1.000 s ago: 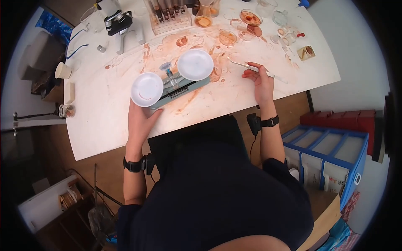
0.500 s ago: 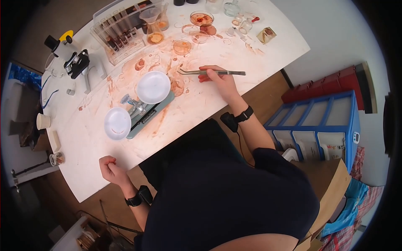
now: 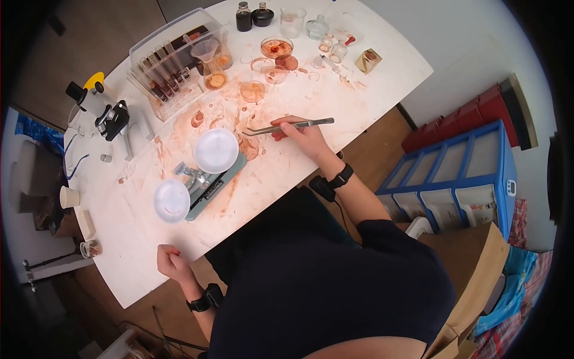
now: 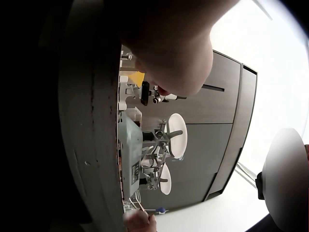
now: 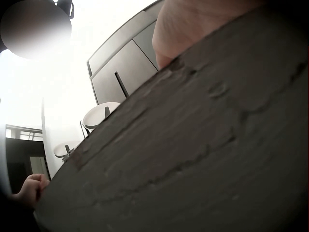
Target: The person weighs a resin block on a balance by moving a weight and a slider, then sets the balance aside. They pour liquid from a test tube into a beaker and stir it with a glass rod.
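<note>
Metal tweezers (image 3: 305, 124) with a bent tip lie across my right hand (image 3: 301, 139), pinched between thumb and fingers. Their tip points left, over the stained table beside the right pan of the balance. That two-pan balance (image 3: 210, 190) has a grey-green base; its right pan (image 3: 216, 151) and left pan (image 3: 172, 200) are white, and the left one carries a faint reddish mark. My left hand (image 3: 173, 262) rests at the table's front edge with its fingers curled in, apart from the balance. In the left wrist view the balance base (image 4: 129, 157) appears sideways.
Behind the balance stand a test-tube rack (image 3: 164, 90), a flask with a funnel (image 3: 214, 75) and petri dishes (image 3: 252, 91). A microscope (image 3: 110, 116) is at the left. Dark bottles (image 3: 244, 18), a beaker (image 3: 292, 23) and small glass bottles (image 3: 338, 52) line the back.
My left hand has let go of the balance and come back to the table's front edge, fingers curled. The right hand, with the tweezers, has moved closer to the right pan. The head view has turned.
</note>
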Available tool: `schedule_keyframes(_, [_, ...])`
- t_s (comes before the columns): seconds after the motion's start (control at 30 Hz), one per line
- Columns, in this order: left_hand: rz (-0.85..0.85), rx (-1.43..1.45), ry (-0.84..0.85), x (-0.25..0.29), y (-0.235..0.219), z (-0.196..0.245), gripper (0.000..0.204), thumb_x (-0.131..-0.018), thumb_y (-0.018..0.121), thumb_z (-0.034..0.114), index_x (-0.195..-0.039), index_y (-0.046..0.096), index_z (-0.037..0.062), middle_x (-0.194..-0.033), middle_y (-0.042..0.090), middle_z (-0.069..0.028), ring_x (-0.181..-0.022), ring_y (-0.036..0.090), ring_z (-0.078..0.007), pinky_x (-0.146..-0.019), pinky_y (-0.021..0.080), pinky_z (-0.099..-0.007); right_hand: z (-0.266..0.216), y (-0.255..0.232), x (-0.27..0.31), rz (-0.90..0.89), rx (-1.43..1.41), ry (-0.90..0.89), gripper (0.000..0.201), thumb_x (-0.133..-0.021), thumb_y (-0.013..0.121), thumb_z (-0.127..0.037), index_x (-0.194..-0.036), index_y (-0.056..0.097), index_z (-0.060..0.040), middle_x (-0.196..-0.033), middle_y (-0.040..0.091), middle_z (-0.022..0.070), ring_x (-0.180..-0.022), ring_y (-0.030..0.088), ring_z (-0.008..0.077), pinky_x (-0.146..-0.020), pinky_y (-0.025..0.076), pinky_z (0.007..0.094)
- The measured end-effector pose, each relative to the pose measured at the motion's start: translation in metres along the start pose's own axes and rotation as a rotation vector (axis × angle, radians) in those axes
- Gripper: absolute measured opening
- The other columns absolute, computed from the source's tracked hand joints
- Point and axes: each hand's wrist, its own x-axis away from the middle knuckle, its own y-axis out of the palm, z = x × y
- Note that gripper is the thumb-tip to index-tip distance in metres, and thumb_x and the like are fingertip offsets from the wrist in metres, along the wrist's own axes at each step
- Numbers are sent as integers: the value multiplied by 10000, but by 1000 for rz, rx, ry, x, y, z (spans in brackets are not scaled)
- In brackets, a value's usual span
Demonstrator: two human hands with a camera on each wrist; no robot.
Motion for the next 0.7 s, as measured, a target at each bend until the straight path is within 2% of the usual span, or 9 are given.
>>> schedule_keyframes(0.7, [-43,-95,4,-2,4,-1,175,-752,392,-131,-681,484,1,-620,476,-72,-560,454,-170,-540,367,-281,8,-1,-3,-12,28,-22,276,-1016,630,-204,-1128,693,40,-937,736,110,-836,699,150,-784,566,291])
